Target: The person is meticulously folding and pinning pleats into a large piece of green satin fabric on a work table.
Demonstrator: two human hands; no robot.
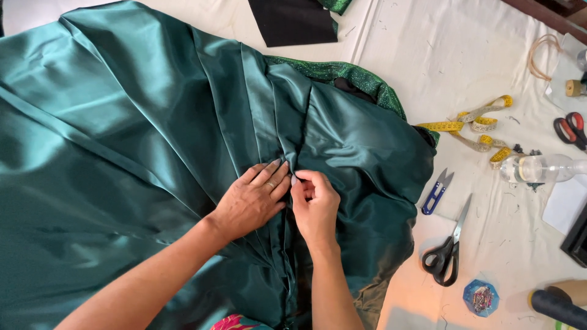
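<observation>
Green satin fabric (122, 140) fills the left and middle of my view, spread in broad folds over a cream cloth-covered table (440, 55). I see a seam or fold line running from the upper middle down to the bottom edge, and both hands sit on it just below centre. My left hand (251, 201) lies flat, palm down, fingers close together and pressing the satin beside the seam; its forearm enters from the lower left. My right hand (316, 205) is curled, thumb and fingertips pinched narrow on the fabric at the seam, touching the left fingertips. Whether it grips a pin or needle I cannot tell.

A strip of glittery green fabric (361, 79) shows past the satin's upper right edge, and a black fabric piece (293, 21) lies at the top middle. On the right side lie a clear plastic bottle (541, 168) on its side, black-handled scissors (449, 253), a yellow measuring tape (480, 125) in loops, blue thread snips (436, 194), red-handled scissors (572, 129) at the right edge, and a small blue hexagonal pin box (481, 298) at the lower right. A dark thread cone (556, 305) pokes in at the bottom right corner.
</observation>
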